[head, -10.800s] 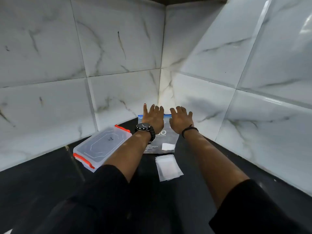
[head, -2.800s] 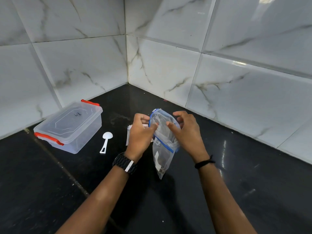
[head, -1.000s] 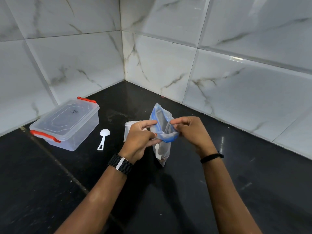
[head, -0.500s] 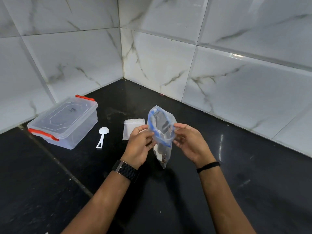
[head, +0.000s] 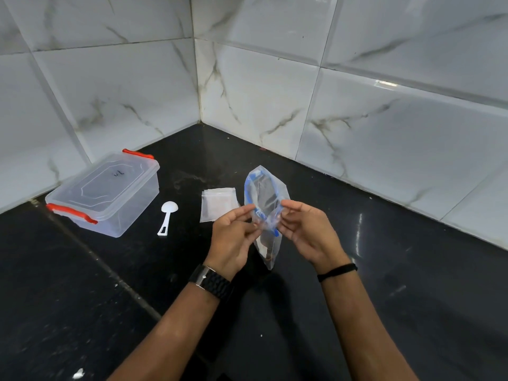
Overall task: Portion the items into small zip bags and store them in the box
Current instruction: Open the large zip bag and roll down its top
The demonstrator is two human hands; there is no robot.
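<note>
A large clear zip bag (head: 265,199) with a blue zip rim stands upright over the black counter, its mouth pulled wide. My left hand (head: 233,237) pinches the near left rim and my right hand (head: 305,229) pinches the near right rim. Something dark lies at the bag's bottom. A stack of small clear zip bags (head: 218,203) lies flat just behind my left hand. A white plastic spoon (head: 167,218) lies to their left. The clear box (head: 104,193) with a lid and red clips sits at the far left, shut.
The black counter (head: 384,298) ends in a corner of white marble wall tiles (head: 275,92) behind and to the right. A white speck (head: 78,374) lies near the bottom left edge.
The bag came off the wall and was lifted between both hands. Over the last second its mouth has been spread wider, and my hands have slid lower on the rim.
</note>
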